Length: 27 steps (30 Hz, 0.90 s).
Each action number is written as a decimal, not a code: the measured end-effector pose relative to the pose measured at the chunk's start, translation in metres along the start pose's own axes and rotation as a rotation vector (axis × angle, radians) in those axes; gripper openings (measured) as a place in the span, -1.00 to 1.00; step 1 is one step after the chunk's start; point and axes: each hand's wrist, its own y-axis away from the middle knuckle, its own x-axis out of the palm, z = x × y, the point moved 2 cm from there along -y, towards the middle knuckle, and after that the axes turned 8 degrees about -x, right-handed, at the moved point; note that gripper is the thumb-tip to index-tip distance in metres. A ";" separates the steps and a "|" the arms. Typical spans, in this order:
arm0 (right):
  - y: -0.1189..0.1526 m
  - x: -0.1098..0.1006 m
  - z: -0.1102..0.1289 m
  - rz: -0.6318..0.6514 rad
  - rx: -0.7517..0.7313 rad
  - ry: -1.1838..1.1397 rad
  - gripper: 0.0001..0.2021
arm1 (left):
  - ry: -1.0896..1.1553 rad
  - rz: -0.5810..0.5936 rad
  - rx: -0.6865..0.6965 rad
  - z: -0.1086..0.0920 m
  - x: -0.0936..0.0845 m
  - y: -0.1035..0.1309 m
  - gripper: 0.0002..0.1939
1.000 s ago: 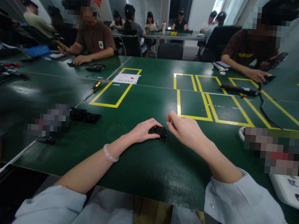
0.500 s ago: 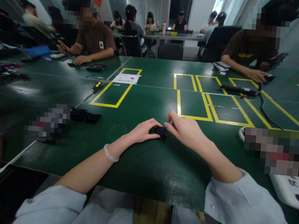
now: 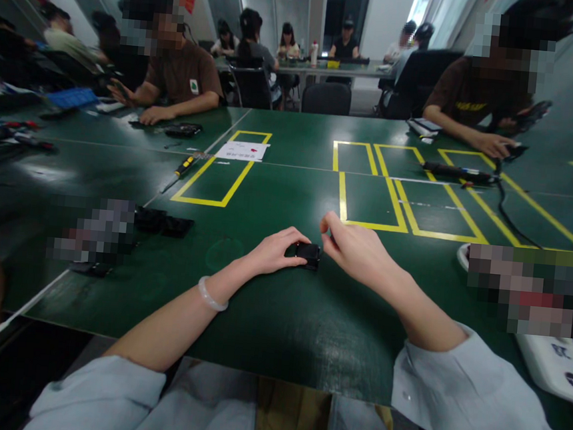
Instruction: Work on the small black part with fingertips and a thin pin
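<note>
Black box [image 3: 308,255] on desk [image 3: 276,328]. Left hand [image 3: 277,250] clamped on it from 9 o'clock. Right hand [image 3: 356,246] just beside it, 2 to 3 o'clock, fingers curled; can't tell if gripping anything. From box: paper [image 3: 237,149] at 11, screwdriver [image 3: 183,167] at 10.

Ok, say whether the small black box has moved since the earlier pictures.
No: the small black box, in the left hand, shows no shift against the yellow tape beyond.
</note>
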 end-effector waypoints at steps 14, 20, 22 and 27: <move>0.000 0.001 0.000 0.007 0.005 0.007 -0.81 | -0.002 0.001 -0.007 0.001 0.000 0.000 -0.65; 0.000 0.002 0.000 0.019 0.004 0.016 -0.78 | 0.006 0.001 -0.008 0.002 0.001 0.000 -0.65; 0.000 0.003 -0.001 0.019 0.006 0.032 -0.79 | 0.008 0.001 -0.009 0.001 0.001 0.000 -0.65; 0.000 0.002 -0.001 0.012 0.013 0.019 -0.81 | 0.005 0.001 -0.017 0.002 0.001 0.000 -0.65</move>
